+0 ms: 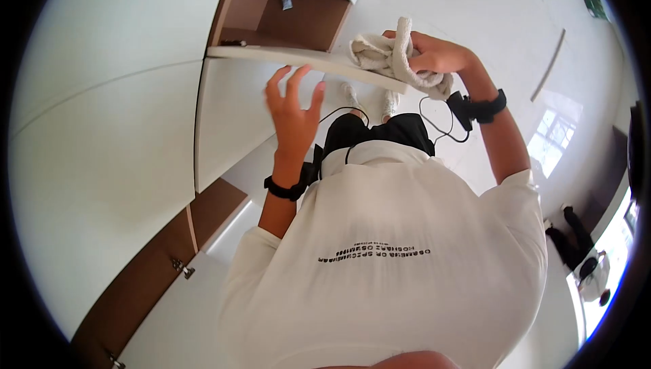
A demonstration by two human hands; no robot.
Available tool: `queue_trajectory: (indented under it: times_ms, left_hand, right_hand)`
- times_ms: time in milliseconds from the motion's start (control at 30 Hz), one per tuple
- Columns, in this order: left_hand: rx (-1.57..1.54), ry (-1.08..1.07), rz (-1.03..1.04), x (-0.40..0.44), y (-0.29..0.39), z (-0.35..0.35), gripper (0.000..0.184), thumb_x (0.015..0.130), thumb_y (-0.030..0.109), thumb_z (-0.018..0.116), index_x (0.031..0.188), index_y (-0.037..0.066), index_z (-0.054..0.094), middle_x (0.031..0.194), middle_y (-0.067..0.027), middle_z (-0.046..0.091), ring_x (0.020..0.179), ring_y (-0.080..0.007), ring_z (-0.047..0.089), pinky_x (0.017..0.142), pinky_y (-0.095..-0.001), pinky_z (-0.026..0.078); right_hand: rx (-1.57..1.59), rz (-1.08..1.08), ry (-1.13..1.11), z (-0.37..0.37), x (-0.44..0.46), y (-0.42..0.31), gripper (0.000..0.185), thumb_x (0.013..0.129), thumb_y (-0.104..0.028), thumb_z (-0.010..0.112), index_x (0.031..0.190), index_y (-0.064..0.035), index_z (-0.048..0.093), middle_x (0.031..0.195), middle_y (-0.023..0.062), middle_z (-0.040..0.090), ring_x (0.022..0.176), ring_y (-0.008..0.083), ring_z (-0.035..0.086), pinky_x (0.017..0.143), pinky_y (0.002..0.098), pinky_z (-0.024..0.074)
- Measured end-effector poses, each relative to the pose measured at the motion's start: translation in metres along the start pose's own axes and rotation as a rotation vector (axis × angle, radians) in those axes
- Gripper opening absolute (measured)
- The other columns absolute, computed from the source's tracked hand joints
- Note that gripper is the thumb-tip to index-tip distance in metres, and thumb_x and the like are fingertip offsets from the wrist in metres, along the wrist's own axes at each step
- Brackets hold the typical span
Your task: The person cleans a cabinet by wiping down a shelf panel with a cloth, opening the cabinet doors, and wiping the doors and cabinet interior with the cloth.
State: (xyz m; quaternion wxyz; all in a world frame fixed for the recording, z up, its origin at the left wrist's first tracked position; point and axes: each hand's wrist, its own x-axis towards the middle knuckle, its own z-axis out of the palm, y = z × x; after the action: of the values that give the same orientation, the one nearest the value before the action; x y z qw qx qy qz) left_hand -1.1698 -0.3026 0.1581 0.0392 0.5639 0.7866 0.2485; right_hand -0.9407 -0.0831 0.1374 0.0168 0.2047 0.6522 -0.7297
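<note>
Cloth is gripped in right hand's curled fingers, at board's right end.
Left hand, nearer board's middle, is held empty, fingers spread.

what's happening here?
Someone has a whitish cloth bunched in their right hand, at one end of a white panel's edge. Their left hand is empty, fingers spread close to that same edge; contact there isn't clear. Beyond the panel, a brown cabinet compartment stands open with a small packet inside.
</note>
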Motion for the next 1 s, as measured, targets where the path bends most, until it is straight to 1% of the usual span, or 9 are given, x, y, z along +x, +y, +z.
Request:
queue_trajectory:
  times_ms: [100,233,400,433,567,667,800,900,1000]
  left_hand:
    - [0.177,0.034,0.110,0.008,0.006,-0.005,0.038,0.083,0.023,0.081,0.118,0.018,0.067,0.136,-0.0089,0.046,0.122,-0.0306,0.045,0.101,-0.0496,0.032]
    - [0.186,-0.085,0.302,0.030,0.010,-0.024,0.039,0.081,0.018,0.081,0.117,0.019,0.067,0.136,-0.0018,0.053,0.124,-0.0284,0.049,0.105,-0.0470,0.029]
    - [0.143,-0.398,0.592,0.059,0.009,-0.035,0.043,0.081,0.008,0.078,0.121,0.017,0.065,0.135,-0.0015,0.059,0.123,-0.0213,0.056,0.107,-0.0424,0.031]
    - [0.122,-0.431,0.661,0.067,0.010,-0.035,0.046,0.079,0.007,0.078,0.122,0.014,0.065,0.128,-0.0030,0.063,0.117,-0.0222,0.059,0.106,-0.0422,0.036]
    - [0.003,-0.659,0.651,0.092,0.027,-0.040,0.049,0.077,0.010,0.080,0.124,0.011,0.064,0.114,-0.0069,0.069,0.103,-0.0293,0.062,0.094,-0.0405,0.047]
    - [-0.009,-0.660,0.664,0.094,0.037,-0.038,0.045,0.077,0.012,0.080,0.120,0.009,0.067,0.110,-0.0079,0.071,0.097,-0.0307,0.064,0.091,-0.0399,0.049]
    - [-0.065,-0.752,0.731,0.100,0.029,-0.029,0.038,0.079,0.012,0.079,0.115,0.007,0.069,0.104,-0.0091,0.072,0.092,-0.0320,0.065,0.092,-0.0404,0.049]
    - [-0.110,-0.719,0.865,0.101,0.033,-0.022,0.035,0.082,0.008,0.074,0.116,0.006,0.069,0.103,-0.0113,0.072,0.090,-0.0317,0.065,0.096,-0.0403,0.049]
    - [-0.087,-0.778,0.818,0.101,0.041,-0.016,0.036,0.083,0.005,0.072,0.119,0.007,0.067,0.103,-0.0125,0.072,0.088,-0.0317,0.066,0.098,-0.0409,0.049]
  right_hand:
    - [0.046,-0.090,0.105,0.023,-0.041,0.004,0.066,0.078,-0.024,0.069,0.137,-0.0013,0.050,0.116,0.0094,0.064,0.105,0.0185,0.059,0.092,0.0311,0.0471]
    - [-0.095,-0.218,0.286,0.059,-0.074,0.035,0.063,0.070,-0.019,0.075,0.129,-0.0028,0.058,0.131,0.0074,0.054,0.106,0.0247,0.062,0.097,0.0340,0.0481]
    - [-0.266,0.009,0.529,0.095,-0.066,0.052,0.057,0.068,-0.019,0.078,0.123,-0.0101,0.064,0.129,0.0109,0.054,0.100,0.0342,0.065,0.088,0.0418,0.0528]
    - [-0.308,0.007,0.583,0.101,-0.058,0.056,0.055,0.068,-0.019,0.079,0.122,-0.0117,0.065,0.127,0.0112,0.056,0.099,0.0344,0.065,0.087,0.0420,0.0532]
    - [-0.465,-0.027,0.690,0.107,-0.040,0.056,0.050,0.064,-0.013,0.081,0.113,-0.0136,0.072,0.124,0.0115,0.060,0.101,0.0328,0.065,0.087,0.0409,0.0540]
    - [-0.480,-0.162,0.713,0.109,-0.055,0.032,0.048,0.063,-0.009,0.081,0.110,-0.0130,0.073,0.125,0.0117,0.060,0.103,0.0332,0.065,0.089,0.0406,0.0537]
    - [-0.590,-0.184,0.756,0.118,-0.064,0.003,0.047,0.064,-0.006,0.080,0.111,-0.0108,0.072,0.126,0.0113,0.059,0.106,0.0317,0.064,0.091,0.0410,0.0531]
    - [-0.666,-0.146,0.741,0.113,-0.045,0.035,0.051,0.065,-0.002,0.077,0.114,-0.0097,0.069,0.129,0.0102,0.058,0.106,0.0333,0.063,0.092,0.0422,0.0528]
    - [-0.647,-0.057,0.692,0.099,-0.035,0.068,0.049,0.064,-0.004,0.078,0.111,-0.0091,0.070,0.128,0.0115,0.059,0.105,0.0350,0.064,0.092,0.0422,0.0535]
